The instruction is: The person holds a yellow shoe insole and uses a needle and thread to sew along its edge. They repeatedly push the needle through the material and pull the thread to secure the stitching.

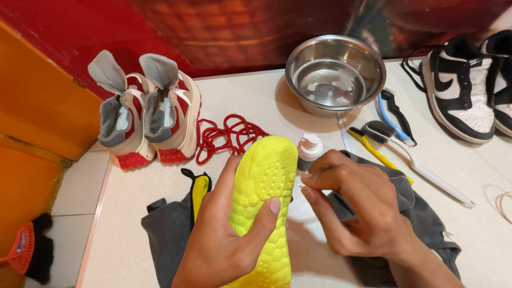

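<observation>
At the far left edge, on the lower floor tiles, lies one brush with a red handle and dark bristles point(29, 253). On the pale counter point(128, 224), at the far left, one pair of red, white and grey sneakers point(146, 109) stands with tongues pulled up and eyelets bare; the red laces point(226, 136) lie in a loose heap just to their right. So the unlacing looks done and the insoles look taken out.

Near the middle, the left hand point(221, 234) is clamped on a yellow insole point(266, 197), thumb across its textured face and fingers behind it, holding it tilted up over a grey cloth point(170, 234). A second yellow insole point(198, 189), edged in black, lies on the cloth just left of the hand: two insoles in all. The right hand point(362, 213) has its fingers curled together beside the held insole's right edge; whether it pinches anything I cannot tell. No foam or wet patch shows on the insole, so I judge the scrubbing has hardly begun.

Just behind the hands stands one small white-capped bottle point(309, 149). Farther off sits one steel bowl point(335, 74) with a little water. To its right lie three brushes point(397, 136): yellow, blue and white handles. At the far right stands one pair of black and white sneakers point(469, 85), still laced, apparently untouched.
</observation>
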